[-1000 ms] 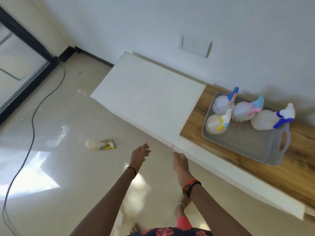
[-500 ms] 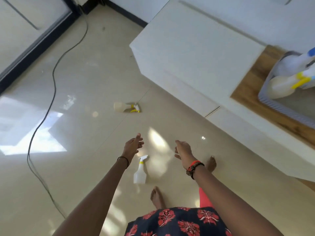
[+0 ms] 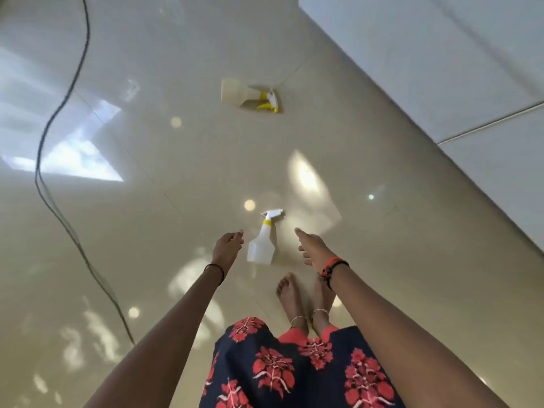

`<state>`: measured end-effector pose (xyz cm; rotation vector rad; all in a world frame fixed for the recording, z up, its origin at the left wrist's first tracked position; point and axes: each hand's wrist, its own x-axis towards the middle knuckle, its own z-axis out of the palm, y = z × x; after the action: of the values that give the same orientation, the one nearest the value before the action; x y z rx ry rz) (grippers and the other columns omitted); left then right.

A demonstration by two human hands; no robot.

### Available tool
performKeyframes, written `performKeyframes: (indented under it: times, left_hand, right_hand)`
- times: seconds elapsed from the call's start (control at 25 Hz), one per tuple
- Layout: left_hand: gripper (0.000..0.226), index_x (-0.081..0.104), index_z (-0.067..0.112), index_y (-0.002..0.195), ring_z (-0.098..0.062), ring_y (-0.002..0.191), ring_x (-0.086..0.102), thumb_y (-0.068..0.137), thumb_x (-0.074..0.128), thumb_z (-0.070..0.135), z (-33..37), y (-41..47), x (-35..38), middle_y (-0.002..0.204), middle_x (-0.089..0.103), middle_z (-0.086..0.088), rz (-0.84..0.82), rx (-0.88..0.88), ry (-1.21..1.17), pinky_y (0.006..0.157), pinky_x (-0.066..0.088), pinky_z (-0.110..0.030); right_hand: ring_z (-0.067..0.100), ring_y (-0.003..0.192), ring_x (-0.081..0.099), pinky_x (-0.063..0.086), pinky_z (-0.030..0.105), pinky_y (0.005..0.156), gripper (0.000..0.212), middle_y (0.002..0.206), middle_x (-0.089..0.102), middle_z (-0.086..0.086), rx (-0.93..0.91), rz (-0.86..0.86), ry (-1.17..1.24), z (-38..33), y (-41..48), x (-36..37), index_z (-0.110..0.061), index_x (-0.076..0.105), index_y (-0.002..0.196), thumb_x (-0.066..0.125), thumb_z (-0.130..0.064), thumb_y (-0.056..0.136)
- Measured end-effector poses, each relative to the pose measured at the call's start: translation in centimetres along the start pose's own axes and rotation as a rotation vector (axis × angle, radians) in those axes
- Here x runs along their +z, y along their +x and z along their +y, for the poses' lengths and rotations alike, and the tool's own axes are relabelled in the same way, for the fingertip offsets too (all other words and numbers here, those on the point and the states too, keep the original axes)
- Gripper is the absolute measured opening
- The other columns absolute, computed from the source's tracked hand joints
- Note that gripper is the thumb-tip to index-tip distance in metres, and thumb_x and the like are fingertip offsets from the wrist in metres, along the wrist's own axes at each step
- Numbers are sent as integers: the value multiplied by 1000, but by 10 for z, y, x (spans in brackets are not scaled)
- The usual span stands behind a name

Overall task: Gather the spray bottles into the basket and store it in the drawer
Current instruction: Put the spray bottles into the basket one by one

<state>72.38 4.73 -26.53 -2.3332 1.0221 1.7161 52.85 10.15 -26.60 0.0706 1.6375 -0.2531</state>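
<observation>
Two spray bottles lie on the glossy floor. The near white spray bottle point(image 3: 263, 242), with a white nozzle and yellow collar, lies on its side just in front of my feet. A second, cream spray bottle point(image 3: 245, 96) with a yellow trigger lies farther away. My left hand point(image 3: 228, 248) hangs just left of the near bottle, fingers loosely curled, holding nothing. My right hand point(image 3: 314, 251) is just right of it, fingers extended, empty. Both hands are apart from the bottle. The basket is out of view.
A white cabinet front point(image 3: 441, 69) with a drawer seam runs along the right side. A black cable point(image 3: 59, 184) snakes over the floor at the left. My bare feet point(image 3: 303, 301) stand right behind the near bottle.
The view has tilted down to the floor; the basket and cabinet top have left the frame. Both hands have come lower and now flank the near bottle.
</observation>
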Motion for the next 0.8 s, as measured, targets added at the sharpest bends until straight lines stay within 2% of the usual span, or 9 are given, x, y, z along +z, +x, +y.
performKeyframes:
  times: [0.12, 0.2, 0.28, 0.36, 0.44, 0.52, 0.64, 0.76, 0.8]
  left_hand:
    - [42, 56, 5, 123, -27, 118, 56, 94, 53, 35, -33, 56, 26, 129, 60, -13, 83, -15, 56, 94, 42, -30]
    - [57, 47, 8, 134, -26, 121, 53, 89, 60, 40, -49, 91, 41, 134, 54, -14, 64, -39, 97, 93, 39, -28]
    - [78, 35, 10, 142, -27, 128, 48, 82, 69, 45, -62, 122, 55, 141, 46, -16, -8, -53, 165, 99, 39, -31]
    - [95, 25, 11, 147, -28, 135, 42, 75, 75, 48, -72, 143, 67, 147, 39, -17, -77, -63, 227, 107, 38, -37]
    - [104, 20, 12, 149, -28, 137, 39, 71, 78, 48, -84, 166, 79, 149, 37, -16, -121, -61, 306, 107, 37, -37]
    - [105, 20, 12, 149, -28, 136, 40, 69, 80, 45, -91, 177, 87, 149, 38, -14, -122, -35, 366, 104, 39, -34]
    - [102, 24, 13, 147, -28, 134, 42, 69, 82, 39, -94, 178, 91, 147, 41, -14, -97, 14, 379, 100, 39, -32]
    - [101, 27, 12, 147, -27, 134, 42, 67, 83, 38, -86, 162, 89, 146, 42, -13, -93, 31, 350, 101, 39, -32]
    - [101, 27, 12, 147, -26, 133, 42, 67, 83, 39, -79, 151, 87, 146, 42, -13, -90, 41, 342, 98, 40, -30]
  right_hand:
    - [22, 79, 46, 45, 31, 80, 36, 90, 48, 7, -4, -14, -51, 8, 72, 27, -9, 51, 93, 39, -42, 98]
    - [14, 61, 37, 37, 24, 63, 36, 75, 39, 0, 14, -28, -59, 14, 113, 43, -13, 45, 84, 36, -44, 97]
    - [17, 70, 43, 41, 28, 74, 39, 85, 43, 2, 34, -77, -12, 22, 151, 58, -12, 48, 107, 33, -48, 97]
    - [25, 101, 51, 45, 38, 96, 53, 113, 48, 7, 65, -125, 5, 31, 176, 69, -12, 44, 131, 29, -50, 97]
    - [28, 117, 49, 41, 42, 105, 53, 116, 52, 5, 77, -160, -2, 41, 201, 81, -15, 45, 130, 26, -53, 97]
    - [28, 114, 54, 43, 42, 105, 52, 108, 58, 5, 96, -204, 19, 45, 211, 88, -13, 49, 121, 26, -53, 97]
    - [30, 116, 57, 46, 42, 102, 60, 129, 56, 11, 100, -200, 23, 46, 210, 93, -11, 45, 137, 30, -52, 97]
    - [26, 103, 48, 47, 37, 87, 59, 118, 46, 4, 88, -185, 18, 40, 187, 87, -13, 41, 139, 32, -54, 96]
    - [24, 103, 45, 47, 38, 88, 58, 117, 44, 3, 80, -173, 25, 37, 177, 83, -15, 42, 138, 32, -53, 96]
